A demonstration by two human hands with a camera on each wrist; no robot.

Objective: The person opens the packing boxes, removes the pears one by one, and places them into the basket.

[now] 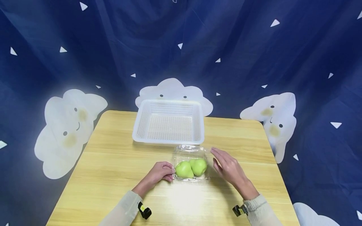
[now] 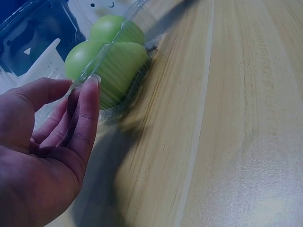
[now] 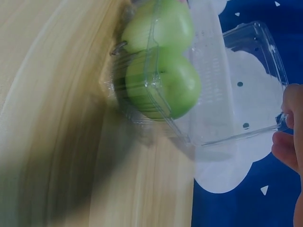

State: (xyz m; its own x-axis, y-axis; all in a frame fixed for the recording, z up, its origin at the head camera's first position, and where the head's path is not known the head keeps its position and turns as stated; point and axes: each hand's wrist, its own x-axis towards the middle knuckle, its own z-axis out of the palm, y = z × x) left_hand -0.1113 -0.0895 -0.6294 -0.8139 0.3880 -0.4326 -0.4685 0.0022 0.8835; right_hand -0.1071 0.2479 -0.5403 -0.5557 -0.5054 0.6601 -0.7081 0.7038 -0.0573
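Two smooth green pears [image 1: 184, 169] lie in a clear plastic clamshell box [image 1: 195, 180] on the table. One has a brown stem, visible in the right wrist view. The box's transparent lid [image 3: 258, 135] stands raised on the far side. My left hand [image 1: 160, 172] pinches the box's near-left rim between thumb and fingers; the left wrist view shows this rim [image 2: 102, 53] up close. At the lid's right edge, my right hand [image 1: 227, 164] holds the plastic with its fingertips, partly cut off in the right wrist view.
Behind the box stands a white perforated plastic basket [image 1: 168, 141], close to the lid. The wooden table [image 1: 113, 175] ends at a dark blue curtain [image 1: 181, 37] printed with clouds and triangles.
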